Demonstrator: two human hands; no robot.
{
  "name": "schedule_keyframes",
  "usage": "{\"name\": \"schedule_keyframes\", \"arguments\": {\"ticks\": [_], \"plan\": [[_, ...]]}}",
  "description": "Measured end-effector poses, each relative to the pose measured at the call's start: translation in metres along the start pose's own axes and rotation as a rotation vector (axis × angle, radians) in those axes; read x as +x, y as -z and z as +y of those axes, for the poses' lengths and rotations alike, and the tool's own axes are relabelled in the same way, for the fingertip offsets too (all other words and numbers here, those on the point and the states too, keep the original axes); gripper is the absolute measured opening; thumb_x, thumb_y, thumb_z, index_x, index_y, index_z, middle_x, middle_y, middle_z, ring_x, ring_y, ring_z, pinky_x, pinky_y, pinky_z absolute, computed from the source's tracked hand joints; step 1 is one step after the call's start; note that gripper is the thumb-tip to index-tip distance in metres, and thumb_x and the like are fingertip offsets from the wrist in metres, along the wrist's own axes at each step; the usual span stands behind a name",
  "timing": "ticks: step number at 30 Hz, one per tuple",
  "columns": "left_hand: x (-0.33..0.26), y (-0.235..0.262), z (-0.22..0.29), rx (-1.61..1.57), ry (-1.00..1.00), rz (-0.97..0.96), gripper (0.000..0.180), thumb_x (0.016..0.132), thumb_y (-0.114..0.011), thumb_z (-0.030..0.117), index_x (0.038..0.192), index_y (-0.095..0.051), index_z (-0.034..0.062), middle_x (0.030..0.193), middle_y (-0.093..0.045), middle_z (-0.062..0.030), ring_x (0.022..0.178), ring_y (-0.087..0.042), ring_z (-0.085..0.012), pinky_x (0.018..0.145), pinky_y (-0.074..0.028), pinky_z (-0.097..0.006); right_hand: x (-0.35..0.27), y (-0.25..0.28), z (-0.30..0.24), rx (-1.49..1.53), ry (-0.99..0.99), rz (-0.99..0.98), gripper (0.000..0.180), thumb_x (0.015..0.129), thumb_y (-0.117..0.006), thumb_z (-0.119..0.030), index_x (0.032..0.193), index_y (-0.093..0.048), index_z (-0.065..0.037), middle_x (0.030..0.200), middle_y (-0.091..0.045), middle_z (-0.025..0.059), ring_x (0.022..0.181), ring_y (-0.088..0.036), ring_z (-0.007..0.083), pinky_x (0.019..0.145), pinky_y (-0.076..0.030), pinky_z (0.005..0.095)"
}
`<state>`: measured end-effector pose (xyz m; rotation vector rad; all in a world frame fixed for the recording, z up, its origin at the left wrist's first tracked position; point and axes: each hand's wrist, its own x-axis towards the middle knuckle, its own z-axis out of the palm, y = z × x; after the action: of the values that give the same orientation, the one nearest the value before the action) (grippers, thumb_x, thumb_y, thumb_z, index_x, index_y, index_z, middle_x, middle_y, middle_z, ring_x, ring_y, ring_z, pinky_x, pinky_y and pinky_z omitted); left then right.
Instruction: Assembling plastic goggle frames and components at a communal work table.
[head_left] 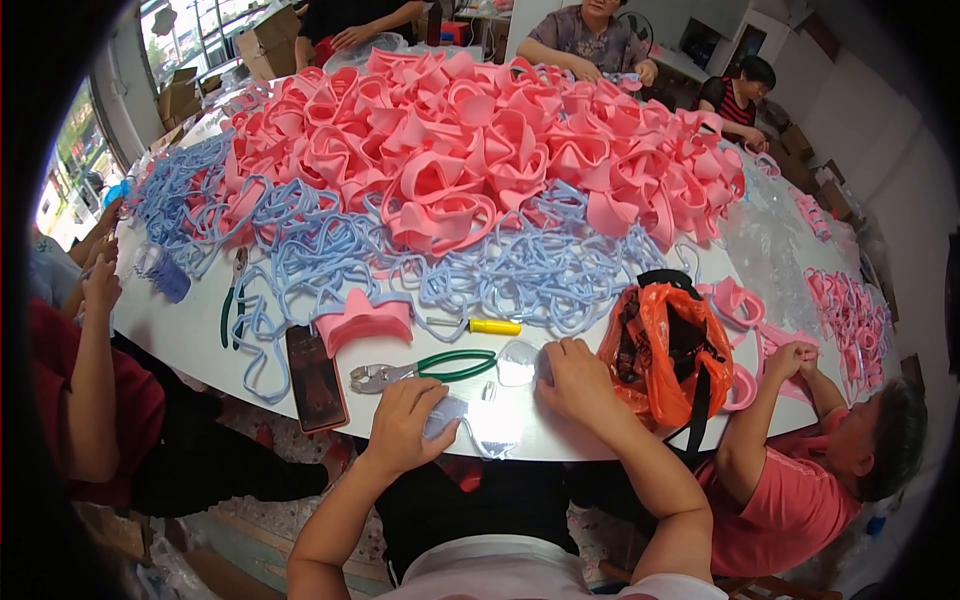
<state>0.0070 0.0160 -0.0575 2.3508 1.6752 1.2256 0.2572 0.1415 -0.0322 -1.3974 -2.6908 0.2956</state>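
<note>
Near the table's front edge, my left hand [402,425] curls its thumb and fingers around a translucent plastic piece [446,414]. My right hand [582,382] rests on the table, cupped around a bluish see-through piece [545,368], mostly hidden by the fingers. Between the hands lie a clear plastic piece [518,362], a small metallic bit [489,391] and another clear piece [492,436] in bright glare. Beyond my left hand are green-handled pliers [458,364], a screwdriver with a yellow handle [494,327] and a pink crown-shaped soft piece [362,320].
Pink soft bands [440,150] form a large heap, with tangled light-blue cords [520,270] before it. A phone [316,380] lies left, near more pliers [234,300]. An orange bag [665,350] stands right. Co-workers surround the table, one close by in red [780,500].
</note>
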Motion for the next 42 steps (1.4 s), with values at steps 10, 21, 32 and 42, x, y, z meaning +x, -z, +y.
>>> {"name": "schedule_keyframes", "arguments": {"ticks": [10, 21, 32, 42], "plan": [[0.006, 0.018, 0.005, 0.028, -0.073, 0.091, 0.043, 0.065, -0.079, 0.018, 0.101, -0.062, 0.0025, 0.1, -0.062, -0.0108, 0.09, -0.06, -0.0288, 0.08, -0.046, -0.039, -0.011, 0.041, -0.053, 0.685, 0.342, -0.051, 0.035, 0.09, -0.068, -0.027, 0.115, -0.063, -0.003, 0.099, -0.061, 0.0136, 0.091, -0.06, 0.0245, 0.074, -0.049, 0.0342], [0.017, 0.049, 0.026, 0.016, -0.338, 0.127, 0.042, 0.068, -0.082, 0.017, 0.102, -0.065, -0.0001, 0.093, -0.064, -0.0103, 0.078, -0.063, -0.0249, 0.065, -0.052, -0.032, -0.001, 0.062, -0.054, 0.69, 0.438, -0.265, 0.026, 0.091, -0.067, -0.026, 0.098, -0.061, -0.002, 0.087, -0.059, 0.0102, 0.075, -0.058, 0.0231, 0.069, -0.047, 0.0337], [0.013, 0.063, 0.025, -0.126, -0.555, 0.25, 0.036, 0.076, -0.081, 0.016, 0.106, -0.069, 0.0001, 0.103, -0.062, -0.01, 0.078, -0.065, -0.0201, 0.067, -0.055, -0.031, -0.005, 0.05, -0.042, 1.104, 0.382, -0.83, 0.025, 0.102, -0.051, -0.023, 0.098, -0.063, -0.002, 0.084, -0.056, 0.0021, 0.083, -0.051, 0.0093, 0.076, -0.042, 0.0241], [0.0, 0.065, 0.037, 0.034, -0.153, 0.305, 0.036, 0.08, -0.076, 0.019, 0.108, -0.064, -0.0004, 0.103, -0.06, -0.013, 0.084, -0.063, -0.0269, 0.072, -0.054, -0.033, -0.031, 0.068, -0.089, 0.64, 0.605, 0.066, 0.013, 0.089, -0.065, -0.014, 0.094, -0.063, -0.001, 0.087, -0.062, 0.0124, 0.078, -0.059, 0.026, 0.07, -0.047, 0.0329]]}}
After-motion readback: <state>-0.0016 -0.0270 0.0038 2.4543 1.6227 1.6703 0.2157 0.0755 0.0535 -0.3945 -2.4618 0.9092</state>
